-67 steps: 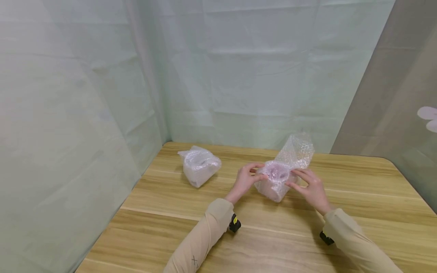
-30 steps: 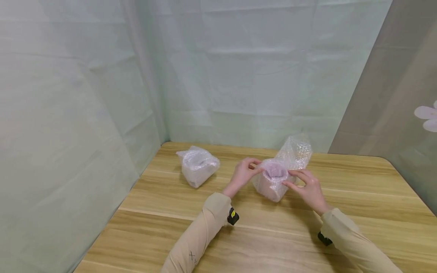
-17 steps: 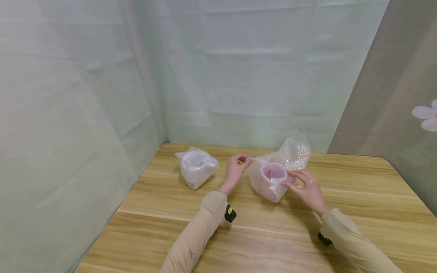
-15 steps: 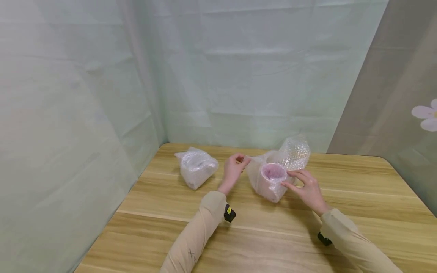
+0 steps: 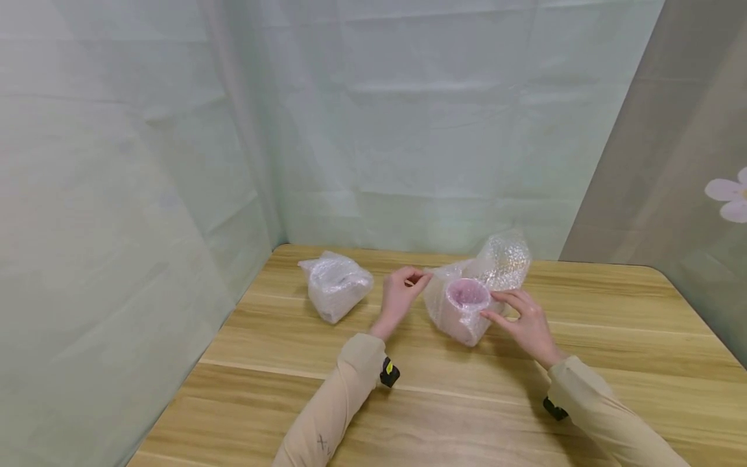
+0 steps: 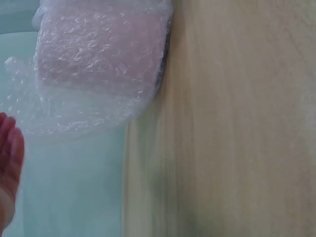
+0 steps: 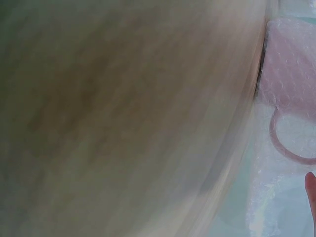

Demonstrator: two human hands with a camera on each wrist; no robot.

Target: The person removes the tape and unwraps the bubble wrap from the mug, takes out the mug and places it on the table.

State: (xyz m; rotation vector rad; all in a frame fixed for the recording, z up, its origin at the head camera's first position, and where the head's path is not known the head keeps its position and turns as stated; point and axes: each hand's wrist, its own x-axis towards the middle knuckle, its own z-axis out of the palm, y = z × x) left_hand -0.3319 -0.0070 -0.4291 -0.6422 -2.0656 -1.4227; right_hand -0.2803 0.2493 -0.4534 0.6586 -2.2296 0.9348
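Observation:
A pink mug (image 5: 469, 293), wrapped in bubble wrap (image 5: 506, 263), stands upright on the table with its mouth showing. Its curved handle (image 7: 279, 140) shows through the wrap in the right wrist view. My left hand (image 5: 399, 297) pinches a corner of the wrap out to the left of the mug. Against the mug's right side, my right hand (image 5: 530, 326) holds the wrapped mug between thumb and fingers. The left wrist view shows only part of the left fingers, beside the loose film. At the right wrist view's edge just one fingertip (image 7: 311, 185) is visible.
A second bubble-wrapped bundle (image 5: 337, 287) sits to the left on the wooden table (image 5: 280, 389); its contents are hidden. Pale curtains (image 5: 432, 130) hang behind and to the left of the table. A loose flap of wrap rises behind the mug.
My left hand has drawn a flap of wrap away from the mug's mouth to the left, baring the pink inside. The right hand has stayed nearly in place on the mug.

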